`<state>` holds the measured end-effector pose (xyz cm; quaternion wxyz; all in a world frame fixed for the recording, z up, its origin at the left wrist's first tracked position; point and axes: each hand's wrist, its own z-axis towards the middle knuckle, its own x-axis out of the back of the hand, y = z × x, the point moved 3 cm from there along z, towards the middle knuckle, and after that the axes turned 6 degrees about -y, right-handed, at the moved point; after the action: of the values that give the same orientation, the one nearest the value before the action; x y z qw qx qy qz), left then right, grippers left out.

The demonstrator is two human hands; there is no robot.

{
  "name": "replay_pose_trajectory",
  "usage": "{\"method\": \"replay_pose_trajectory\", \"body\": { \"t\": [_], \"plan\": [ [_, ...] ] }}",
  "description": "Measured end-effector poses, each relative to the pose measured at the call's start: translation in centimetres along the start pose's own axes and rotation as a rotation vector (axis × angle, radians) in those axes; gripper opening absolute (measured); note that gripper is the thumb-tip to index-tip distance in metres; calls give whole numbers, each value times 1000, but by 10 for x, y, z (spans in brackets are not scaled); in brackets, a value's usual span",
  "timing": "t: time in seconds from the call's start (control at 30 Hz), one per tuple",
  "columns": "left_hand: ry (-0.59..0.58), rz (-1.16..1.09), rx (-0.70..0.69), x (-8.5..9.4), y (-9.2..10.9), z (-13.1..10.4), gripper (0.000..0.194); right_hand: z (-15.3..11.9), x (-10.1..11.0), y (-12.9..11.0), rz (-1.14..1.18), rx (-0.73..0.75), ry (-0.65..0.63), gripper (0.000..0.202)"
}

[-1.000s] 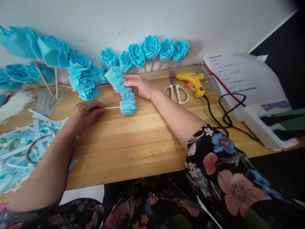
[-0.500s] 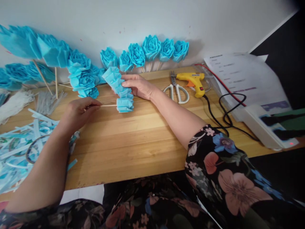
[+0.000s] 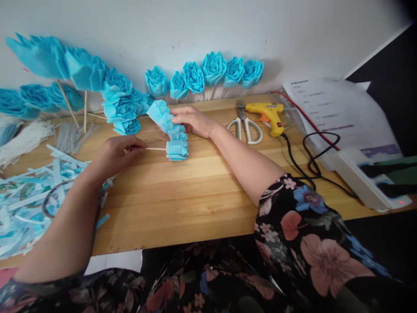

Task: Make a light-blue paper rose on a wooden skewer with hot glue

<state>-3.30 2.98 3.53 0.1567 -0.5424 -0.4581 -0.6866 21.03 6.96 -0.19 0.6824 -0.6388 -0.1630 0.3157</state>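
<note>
My left hand (image 3: 125,152) pinches the end of a thin wooden stick (image 3: 156,149), which lies level and points right. Around the stick's far end sits a small roll of pleated blue paper (image 3: 177,149). From that roll a folded blue paper strip (image 3: 163,117) runs up and to the left. My right hand (image 3: 195,121) holds the strip from its right side, thumb on top; the other fingers are partly hidden behind the paper. Both hands are just above the wooden table (image 3: 182,204).
Blue paper roses (image 3: 213,68) on sticks lean along the wall. Scissors (image 3: 245,126), a yellow glue gun (image 3: 267,114) with a black cord and a white power strip (image 3: 368,182) lie right. Paper scraps (image 3: 29,208) and bundles of thin strands (image 3: 29,137) are on the left.
The whole view has shifted slightly, so everything appears a little lower and to the right. Both hands keep the same hold on the stick and the paper strip.
</note>
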Motion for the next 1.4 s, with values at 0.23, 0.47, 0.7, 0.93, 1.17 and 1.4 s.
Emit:
{"method": "replay_pose_trajectory", "body": {
  "t": [0.23, 0.47, 0.7, 0.93, 1.17, 1.4],
  "plan": [
    [-11, -13, 12, 0, 1, -1, 36, -9, 7, -9, 96, -50, 7, 14],
    [-2, -5, -17, -1, 3, 1, 35, -10, 12, -10, 110, -83, -84, 10],
    [18, -15, -58, -1, 3, 0, 35, -12, 13, -12, 16, -103, -125, 22],
    [7, -20, -23, 1, 8, 0, 33, -9, 14, -7, -52, -137, -1, 27],
    [91, -28, -49, 4, 7, 0, 29, -8, 0, -15, 70, -106, 22, 43],
    [46, -16, -76, 3, 14, 1, 32, -7, 0, -7, 84, -106, 40, 46]
  ]
}}
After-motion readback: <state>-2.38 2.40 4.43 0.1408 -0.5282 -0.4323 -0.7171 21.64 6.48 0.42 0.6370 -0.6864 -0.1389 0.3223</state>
